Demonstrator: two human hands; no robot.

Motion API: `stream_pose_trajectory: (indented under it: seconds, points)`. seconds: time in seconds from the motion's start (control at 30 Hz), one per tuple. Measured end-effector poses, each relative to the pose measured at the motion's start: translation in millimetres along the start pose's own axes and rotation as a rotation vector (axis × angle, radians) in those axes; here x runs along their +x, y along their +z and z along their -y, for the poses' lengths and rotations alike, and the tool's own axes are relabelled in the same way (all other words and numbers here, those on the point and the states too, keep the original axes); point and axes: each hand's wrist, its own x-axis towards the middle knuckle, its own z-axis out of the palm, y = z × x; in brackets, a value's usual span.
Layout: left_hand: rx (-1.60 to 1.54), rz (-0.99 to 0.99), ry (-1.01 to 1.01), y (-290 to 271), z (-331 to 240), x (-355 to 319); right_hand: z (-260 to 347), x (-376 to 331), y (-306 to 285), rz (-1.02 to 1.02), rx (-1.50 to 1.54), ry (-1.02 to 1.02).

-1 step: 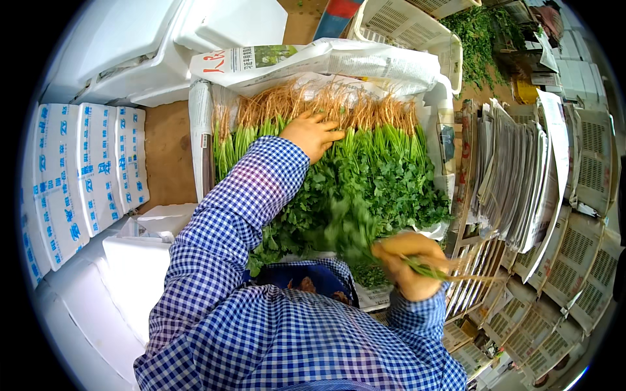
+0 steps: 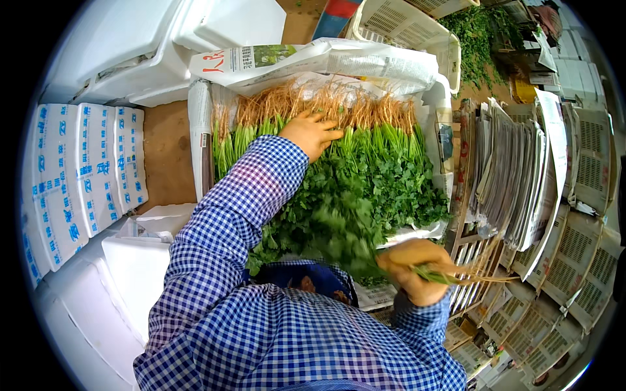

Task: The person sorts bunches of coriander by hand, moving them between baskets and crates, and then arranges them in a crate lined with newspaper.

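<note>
A box lined with newspaper and clear plastic is packed with leafy green herbs, their pale roots pointing toward the far side. My left hand is stretched out and lies flat on the herb stems near the roots, gripping nothing. Close to my body, my right hand is closed around a loose bunch of the same herbs. That bunch's leaves point left and its thin roots stick out to the right. Both sleeves are blue and white check.
White foam boxes stand at the left and far side, with white packs printed in blue beside them. A stack of folded newspapers and several white plastic crates fill the right. More greens lie at the far right.
</note>
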Motion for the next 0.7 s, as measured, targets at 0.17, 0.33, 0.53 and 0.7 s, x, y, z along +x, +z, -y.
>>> stream_pose_trajectory:
  seconds: [0.17, 0.33, 0.53, 0.7]
  points:
    - [-0.001, -0.003, -0.015, 5.2, 0.8, 3.2, 31.2, -24.0, -35.0, 0.321, 0.573, 0.072]
    - [-0.085, -0.064, 0.009, 2.8, 2.6, 3.8, -8.3, -75.1, -49.8, -0.676, -0.255, 0.929]
    - [-0.234, -0.591, 0.237, -10.5, -35.6, -21.4, -11.4, -112.1, -39.0, -0.901, 0.172, 0.544]
    - [-1.289, 0.090, 0.257, -43.2, -178.1, -89.7, -6.8, -113.9, -23.3, -0.815, 0.303, 0.359]
